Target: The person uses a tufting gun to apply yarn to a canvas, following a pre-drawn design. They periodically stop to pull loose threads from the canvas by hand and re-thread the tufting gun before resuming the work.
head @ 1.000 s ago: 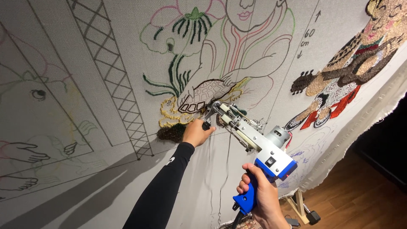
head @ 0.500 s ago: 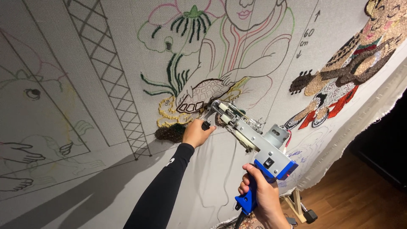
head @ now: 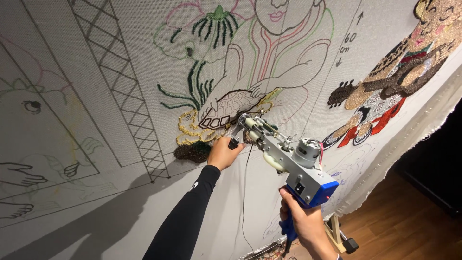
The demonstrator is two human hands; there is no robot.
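At the far left, a pale tufting cloth (head: pixel 96 192) stretched upright carries outline drawings of hands and a crosshatched lattice strip (head: pixel 120 82). Further right, a dark tufted patch (head: pixel 192 152) sits below yellow loops and a brown-outlined turtle shell (head: pixel 226 108). The left arm, in a black sleeve (head: pixel 185 216), reaches up and forward from the lower middle, nearly straight, and the left hand (head: pixel 224 153) curls its fingers around the front grip of a tufting gun (head: pixel 284 159), just beside the dark patch. The gun slants down to the right from the cloth, its nose meeting the fabric near the turtle shell, its grey metal body and round motor facing the camera. Below it, the right hand (head: pixel 305 226) wraps tightly around the blue rear handle, wrist bent upward, forearm coming in from the bottom edge. At the far right, a finished tufted figure (head: pixel 399 82) in brown, tan and red fills the cloth above a wooden floor (head: pixel 399 231).
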